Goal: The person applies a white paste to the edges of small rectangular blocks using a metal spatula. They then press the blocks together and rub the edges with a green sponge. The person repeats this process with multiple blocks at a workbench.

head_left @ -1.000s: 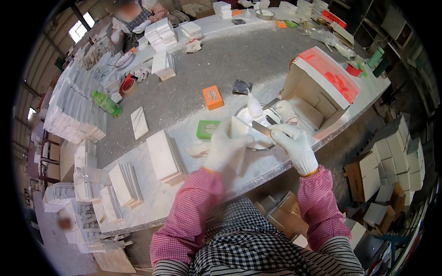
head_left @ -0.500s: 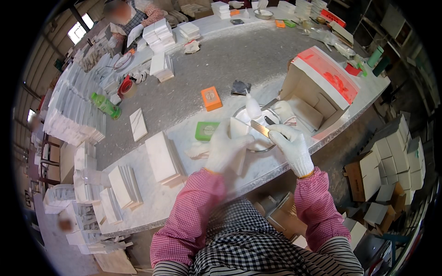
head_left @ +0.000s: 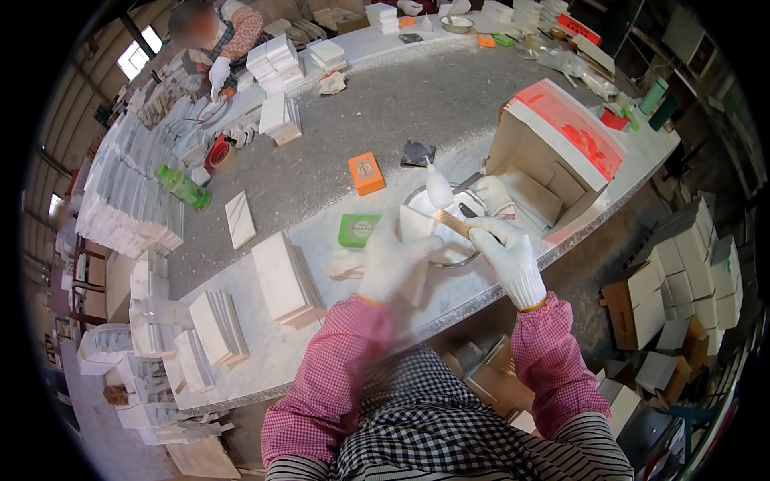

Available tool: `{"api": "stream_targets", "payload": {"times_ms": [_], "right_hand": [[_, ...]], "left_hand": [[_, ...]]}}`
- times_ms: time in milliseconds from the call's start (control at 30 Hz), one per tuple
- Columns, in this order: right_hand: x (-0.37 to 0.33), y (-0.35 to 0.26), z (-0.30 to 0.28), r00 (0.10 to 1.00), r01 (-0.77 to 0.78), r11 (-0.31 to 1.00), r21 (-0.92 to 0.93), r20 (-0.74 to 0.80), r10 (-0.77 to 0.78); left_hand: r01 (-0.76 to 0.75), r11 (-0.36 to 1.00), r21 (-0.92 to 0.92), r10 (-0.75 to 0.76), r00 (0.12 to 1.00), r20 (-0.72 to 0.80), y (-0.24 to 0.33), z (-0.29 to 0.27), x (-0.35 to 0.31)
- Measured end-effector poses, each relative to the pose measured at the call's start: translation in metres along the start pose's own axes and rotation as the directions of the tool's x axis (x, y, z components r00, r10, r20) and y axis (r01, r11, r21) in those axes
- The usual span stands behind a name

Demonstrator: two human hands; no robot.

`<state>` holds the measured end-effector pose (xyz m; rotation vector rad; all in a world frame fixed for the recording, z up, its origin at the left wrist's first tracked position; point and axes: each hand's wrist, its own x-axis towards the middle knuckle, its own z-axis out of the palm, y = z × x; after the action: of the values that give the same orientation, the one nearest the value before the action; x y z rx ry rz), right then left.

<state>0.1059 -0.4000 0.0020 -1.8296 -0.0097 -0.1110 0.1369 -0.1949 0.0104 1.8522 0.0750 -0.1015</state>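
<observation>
Both my hands wear white knitted gloves. My left hand (head_left: 393, 260) is closed round a white marble tile (head_left: 416, 225), held on edge over the near side of a round metal bowl (head_left: 473, 259). In my right hand (head_left: 508, 252) is a flat, tan-looking scraper (head_left: 455, 222), its tip pointing at the tile but apart from it. A short black piece (head_left: 468, 211) juts up beside that hand; whether it belongs to the scraper I cannot tell. A white squeeze bottle (head_left: 439, 188) stands in the bowl, which holds white material. A green box (head_left: 358, 230) lies just beyond my left hand.
An open carton (head_left: 513, 144) stands right of the bowl. An orange box (head_left: 366, 173) and a dark lump (head_left: 418, 153) lie beyond it. Tile stacks (head_left: 286, 276) line the left side, near a green bottle (head_left: 184, 186). A co-worker (head_left: 233, 40) works at the far left.
My right hand has barely moved; the scraper has tilted slightly and its blade looks duller. My left hand keeps the tile in place. The co-worker's gloved hand has moved over the far-left table.
</observation>
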Motion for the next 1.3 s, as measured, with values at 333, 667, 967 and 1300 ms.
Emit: {"api": "stream_targets", "payload": {"times_ms": [333,667,967,1300], "right_hand": [[-0.002,-0.001,-0.002,1.000,-0.023,0.999,-0.037,-0.005,0.023],[-0.004,-0.002,0.000,1.000,-0.003,0.999,-0.044,-0.020,0.002],[-0.002,0.011,0.003,0.996,0.030,0.998,-0.064,-0.079,-0.035],[0.008,0.047,0.009,0.995,0.079,0.872,-0.484,0.086,-0.043]], "left_hand": [[0.008,0.999,0.041,-0.009,1.000,0.019,0.000,0.000,0.002],[0.073,0.997,0.016,-0.074,0.994,0.083,0.002,-0.003,0.003],[0.076,0.996,0.038,-0.079,0.993,0.084,0.004,-0.002,0.002],[-0.074,0.997,0.011,0.074,0.997,0.015,-0.019,0.001,0.007]]}}
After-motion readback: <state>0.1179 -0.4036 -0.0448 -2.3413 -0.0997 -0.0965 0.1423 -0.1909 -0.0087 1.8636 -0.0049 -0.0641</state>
